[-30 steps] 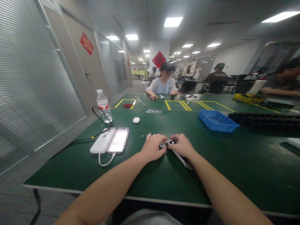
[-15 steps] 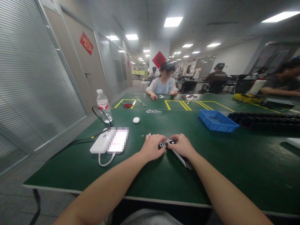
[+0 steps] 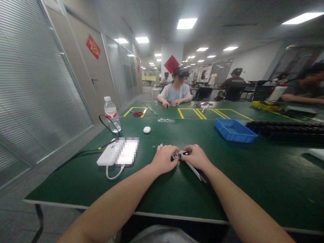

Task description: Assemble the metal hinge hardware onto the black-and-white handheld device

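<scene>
Over the green table (image 3: 157,192), my left hand (image 3: 164,159) is closed with thumb and fingers on the silver end of a metal mechanism with a long pale bar (image 3: 194,170). My right hand (image 3: 198,157) grips the same piece close by, its fingers near the silver end. The bar runs back under the right palm towards me, its near end dark and slanting to the right. Fingers hide much of the mechanism, so its exact kind is unclear. Just beyond the left hand lie a small ring (image 3: 153,146) and another tiny metal part (image 3: 161,144).
On the left are a power bank (image 3: 106,157) cabled to a phone (image 3: 128,152), a water bottle (image 3: 111,116) and a white earbud case (image 3: 146,129). Farther off lie a metal strip (image 3: 166,120) and red-handled scissors (image 3: 137,114). A blue tray (image 3: 249,137) stands right; a co-worker (image 3: 174,91) sits opposite.
My two hands and the mechanism look nearly unmoved. Across the table, one of the co-worker's hands has shifted left, closer to the other hand and onto a small pale item.
</scene>
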Demonstrator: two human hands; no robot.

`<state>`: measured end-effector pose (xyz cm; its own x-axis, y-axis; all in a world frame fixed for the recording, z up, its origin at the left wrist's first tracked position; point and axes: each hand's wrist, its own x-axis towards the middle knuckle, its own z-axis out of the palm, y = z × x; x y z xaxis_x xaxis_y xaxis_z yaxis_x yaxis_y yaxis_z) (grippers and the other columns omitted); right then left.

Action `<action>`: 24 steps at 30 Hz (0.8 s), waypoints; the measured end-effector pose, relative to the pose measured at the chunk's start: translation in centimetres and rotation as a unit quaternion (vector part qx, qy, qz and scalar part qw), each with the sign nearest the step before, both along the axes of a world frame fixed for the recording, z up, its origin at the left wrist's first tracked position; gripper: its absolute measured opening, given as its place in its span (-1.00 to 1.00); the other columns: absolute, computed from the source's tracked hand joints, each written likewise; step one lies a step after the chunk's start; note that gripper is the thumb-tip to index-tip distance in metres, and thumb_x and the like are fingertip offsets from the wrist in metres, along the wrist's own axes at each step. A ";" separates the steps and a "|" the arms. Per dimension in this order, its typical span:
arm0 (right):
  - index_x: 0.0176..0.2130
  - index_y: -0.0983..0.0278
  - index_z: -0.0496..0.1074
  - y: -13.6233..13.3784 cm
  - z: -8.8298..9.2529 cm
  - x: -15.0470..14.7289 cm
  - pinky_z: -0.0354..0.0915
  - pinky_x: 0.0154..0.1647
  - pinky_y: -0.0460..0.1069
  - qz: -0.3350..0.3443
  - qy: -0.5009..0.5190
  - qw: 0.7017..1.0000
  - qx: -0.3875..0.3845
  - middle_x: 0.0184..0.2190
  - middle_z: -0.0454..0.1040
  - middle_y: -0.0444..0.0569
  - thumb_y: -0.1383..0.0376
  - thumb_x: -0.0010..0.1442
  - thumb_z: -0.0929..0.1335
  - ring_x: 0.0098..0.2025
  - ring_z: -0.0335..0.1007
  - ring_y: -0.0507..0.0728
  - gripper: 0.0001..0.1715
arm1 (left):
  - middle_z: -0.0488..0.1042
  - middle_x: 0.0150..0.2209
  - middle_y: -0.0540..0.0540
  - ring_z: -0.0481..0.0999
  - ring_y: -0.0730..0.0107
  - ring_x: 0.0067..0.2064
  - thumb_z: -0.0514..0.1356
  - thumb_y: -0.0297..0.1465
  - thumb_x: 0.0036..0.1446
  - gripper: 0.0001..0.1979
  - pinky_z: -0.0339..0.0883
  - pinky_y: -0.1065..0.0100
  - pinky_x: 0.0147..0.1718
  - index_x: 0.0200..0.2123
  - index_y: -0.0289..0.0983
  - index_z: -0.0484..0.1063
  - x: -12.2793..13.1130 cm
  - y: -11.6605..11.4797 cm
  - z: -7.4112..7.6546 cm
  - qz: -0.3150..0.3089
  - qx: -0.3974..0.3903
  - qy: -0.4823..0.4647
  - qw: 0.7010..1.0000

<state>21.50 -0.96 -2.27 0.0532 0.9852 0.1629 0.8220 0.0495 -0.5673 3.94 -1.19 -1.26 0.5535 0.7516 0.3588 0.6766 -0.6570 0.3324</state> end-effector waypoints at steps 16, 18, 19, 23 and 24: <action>-0.23 0.33 0.53 -0.1 0.1 -0.1 0.23 -0.21 -0.05 -0.007 -0.002 1.000 -0.006 -0.29 0.36 0.06 0.23 -0.17 0.42 -0.28 0.33 0.12 -0.57 | 0.48 -0.17 -0.04 0.39 0.24 -0.09 0.13 -0.40 0.03 -0.77 0.09 0.23 -0.16 -0.18 -0.19 0.36 0.2 -0.2 0.3 0.011 0.021 -0.008 1.000; -0.22 0.33 0.52 -0.1 0.2 -0.1 0.23 -0.21 -0.05 -0.006 -0.002 1.000 -0.008 -0.29 0.37 0.07 0.24 -0.17 0.42 -0.27 0.33 0.12 -0.56 | 0.48 -0.18 -0.03 0.39 0.24 -0.10 0.14 -0.39 0.03 -0.77 0.09 0.22 -0.16 -0.18 -0.18 0.36 0.1 -0.1 0.1 0.031 0.017 -0.005 0.999; -0.22 0.34 0.52 -0.2 0.3 -0.1 0.23 -0.20 -0.05 -0.005 -0.002 1.000 -0.009 -0.29 0.37 0.07 0.24 -0.17 0.42 -0.27 0.33 0.12 -0.56 | 0.48 -0.19 -0.03 0.40 0.24 -0.11 0.14 -0.38 0.03 -0.76 0.10 0.22 -0.17 -0.17 -0.18 0.36 0.1 0.0 0.1 0.033 0.014 -0.002 0.999; -0.23 0.33 0.52 -0.1 0.3 -0.1 0.22 -0.20 -0.06 -0.006 -0.001 1.000 -0.010 -0.29 0.37 0.05 0.24 -0.17 0.41 -0.26 0.33 0.12 -0.57 | 0.48 -0.20 -0.02 0.40 0.25 -0.11 0.13 -0.39 0.04 -0.77 0.10 0.22 -0.15 -0.17 -0.17 0.36 0.0 -0.1 0.1 0.011 0.012 0.012 1.000; -0.23 0.32 0.52 -0.1 0.2 -0.1 0.22 -0.21 -0.06 -0.006 -0.001 1.000 -0.010 -0.29 0.37 0.05 0.24 -0.17 0.41 -0.26 0.32 0.12 -0.57 | 0.48 -0.19 -0.02 0.39 0.24 -0.11 0.12 -0.39 0.05 -0.77 0.09 0.22 -0.14 -0.17 -0.18 0.36 0.0 -0.2 0.2 0.006 0.014 0.013 1.000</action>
<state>21.39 -1.09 -2.03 0.0640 0.9876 0.1436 0.8232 0.0291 -0.5669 3.97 -1.36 -1.07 0.5532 0.7487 0.3652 0.6933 -0.6568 0.2965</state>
